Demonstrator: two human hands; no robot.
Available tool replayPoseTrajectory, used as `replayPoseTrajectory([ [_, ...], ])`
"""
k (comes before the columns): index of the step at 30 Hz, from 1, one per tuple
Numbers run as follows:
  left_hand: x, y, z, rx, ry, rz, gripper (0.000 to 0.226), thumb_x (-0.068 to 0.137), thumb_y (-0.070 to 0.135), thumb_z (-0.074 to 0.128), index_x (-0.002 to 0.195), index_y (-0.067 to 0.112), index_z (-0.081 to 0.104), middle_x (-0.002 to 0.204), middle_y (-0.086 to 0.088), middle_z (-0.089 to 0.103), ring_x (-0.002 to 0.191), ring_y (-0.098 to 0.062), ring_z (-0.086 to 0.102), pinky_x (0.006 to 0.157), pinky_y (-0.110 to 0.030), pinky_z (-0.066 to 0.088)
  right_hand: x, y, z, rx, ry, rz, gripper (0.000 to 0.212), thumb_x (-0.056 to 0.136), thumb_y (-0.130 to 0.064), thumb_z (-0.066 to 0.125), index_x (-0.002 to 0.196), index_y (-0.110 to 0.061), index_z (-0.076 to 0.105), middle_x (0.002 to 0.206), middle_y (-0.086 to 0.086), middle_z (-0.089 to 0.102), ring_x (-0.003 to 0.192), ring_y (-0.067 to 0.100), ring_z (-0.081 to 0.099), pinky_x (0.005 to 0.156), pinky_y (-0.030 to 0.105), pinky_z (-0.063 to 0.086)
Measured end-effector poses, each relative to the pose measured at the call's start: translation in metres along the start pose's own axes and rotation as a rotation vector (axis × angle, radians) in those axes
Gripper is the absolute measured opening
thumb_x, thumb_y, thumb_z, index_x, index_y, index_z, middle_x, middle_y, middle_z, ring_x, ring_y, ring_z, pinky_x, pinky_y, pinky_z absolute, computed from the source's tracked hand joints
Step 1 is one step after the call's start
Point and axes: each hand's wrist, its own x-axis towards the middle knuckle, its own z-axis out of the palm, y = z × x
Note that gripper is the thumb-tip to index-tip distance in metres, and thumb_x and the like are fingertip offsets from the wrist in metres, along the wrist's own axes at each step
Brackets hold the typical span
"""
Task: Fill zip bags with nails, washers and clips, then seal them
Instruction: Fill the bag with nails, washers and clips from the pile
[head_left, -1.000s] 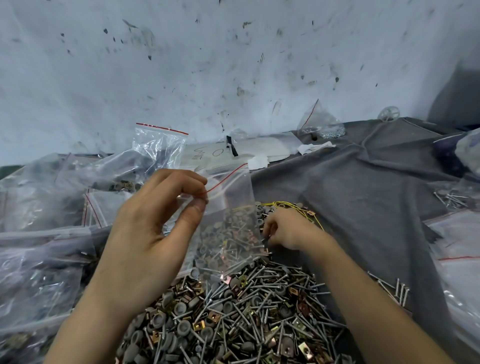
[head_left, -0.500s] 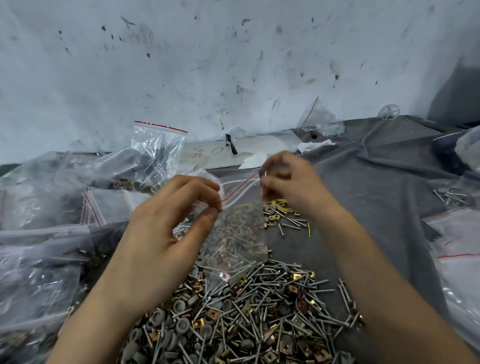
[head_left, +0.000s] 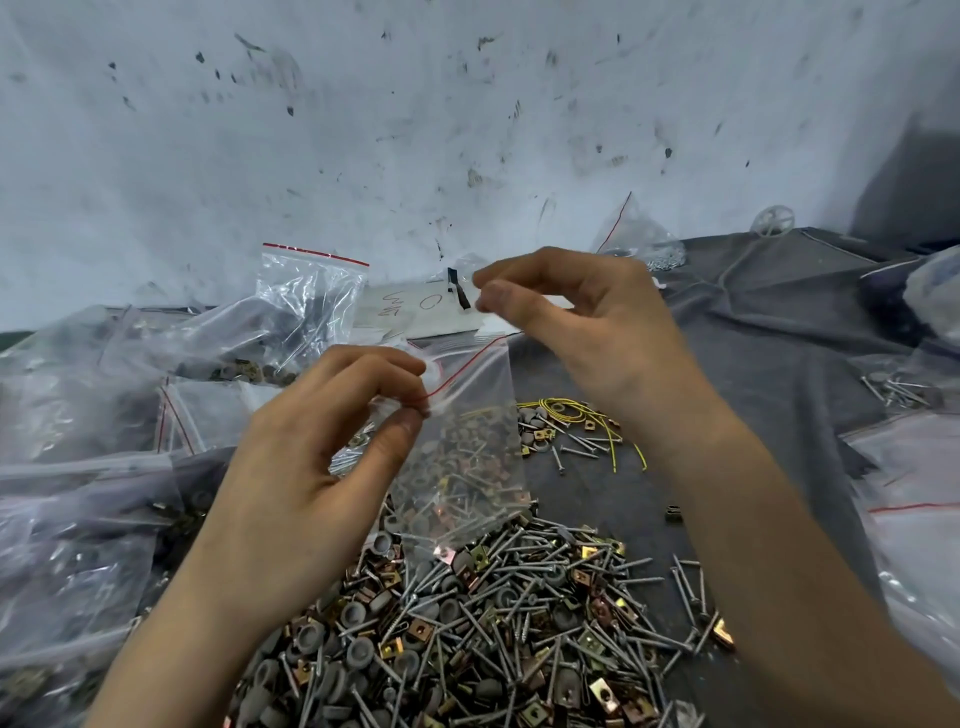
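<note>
A small clear zip bag (head_left: 467, 457) with a red line along its mouth hangs over the pile, holding several nails, washers and clips. My left hand (head_left: 311, 467) pinches its top left corner between thumb and forefinger. My right hand (head_left: 597, 332) hovers just above the bag's top right corner, thumb and forefinger tips drawn together; I see nothing between them. Below lies a heap of loose nails, grey washers and brass clips (head_left: 493, 623) on the grey cloth (head_left: 753, 364).
Filled plastic bags (head_left: 78, 467) crowd the left side, and one stands upright (head_left: 311, 291) at the back. A yellow wire (head_left: 571, 415) and stray parts lie behind the bag. More bags (head_left: 909, 493) and loose nails (head_left: 893, 389) sit at the right. A stained wall closes the back.
My right hand left the pile, rose to the bag's mouth, then lifted a little above it. My left hand kept its pinch and raised the bag slightly.
</note>
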Motion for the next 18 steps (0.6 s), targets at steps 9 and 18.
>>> replayPoseTrajectory([
  [9,0.0,0.001,-0.001,0.008,0.016,0.003,0.014,0.087,0.036,0.049,0.092,0.028,0.06,0.109,0.016,0.062,0.111,-0.011,0.06,0.09,-0.037,0.053,0.011,0.075,0.004,-0.551,-0.252,0.312,0.012,0.084,-0.008,0.064,0.087,-0.016,0.073,0.078,-0.003,0.066,0.074,0.007,0.056,0.066,0.017,0.039],
  [18,0.001,0.0,-0.003,0.016,0.025,0.004,0.014,0.087,0.035,0.049,0.091,0.027,0.06,0.109,0.016,0.063,0.11,-0.011,0.06,0.09,-0.04,0.052,-0.007,0.122,0.028,-0.739,-0.618,0.51,0.011,0.08,-0.013,0.073,0.091,-0.009,0.071,0.103,0.008,0.069,0.096,0.022,0.061,0.083,0.029,0.048],
])
